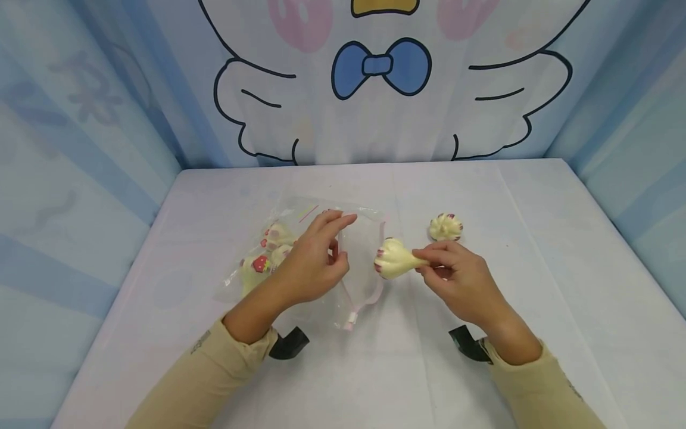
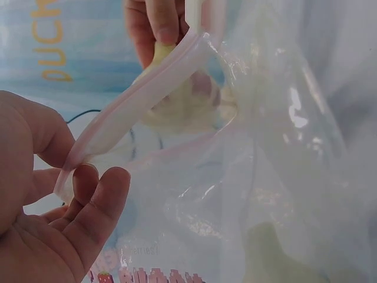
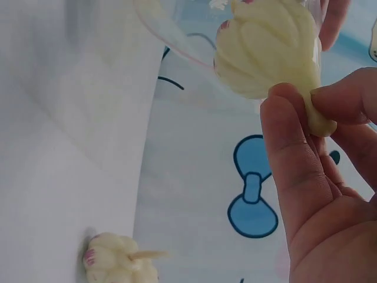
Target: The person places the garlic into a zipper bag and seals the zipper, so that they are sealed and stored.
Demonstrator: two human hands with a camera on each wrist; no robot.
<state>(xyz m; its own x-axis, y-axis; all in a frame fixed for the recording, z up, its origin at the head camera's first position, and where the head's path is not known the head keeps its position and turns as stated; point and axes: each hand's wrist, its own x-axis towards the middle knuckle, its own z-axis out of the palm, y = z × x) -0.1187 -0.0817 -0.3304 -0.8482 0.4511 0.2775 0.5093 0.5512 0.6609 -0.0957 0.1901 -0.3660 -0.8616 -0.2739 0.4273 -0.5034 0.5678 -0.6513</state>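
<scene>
Clear plastic makes up a zip bag (image 1: pixel 358 253) lying on the white-covered table (image 1: pixel 348 387), its mouth edged by a pink zip strip (image 2: pixel 132 97). The left hand (image 1: pixel 313 265) has its grip on that strip, pinching it between thumb and fingers at the mouth. The right hand (image 1: pixel 462 285) pinches a cream garlic bulb (image 1: pixel 395 258) by its narrow stem, the rounded, purple-tinged end aimed left. This bulb is held at the bag's mouth, overlapping the pink edge; whether any of it is inside, I cannot tell. A second garlic bulb (image 1: pixel 446 227) rests on the table just beyond the right hand. Pale yellow pieces (image 1: pixel 276 236) show through the far-left part of the bag, partly hidden by the left hand. Behind the table hangs a cartoon-printed curtain (image 1: pixel 343 131) with a blue bow tie (image 1: pixel 382 65).
</scene>
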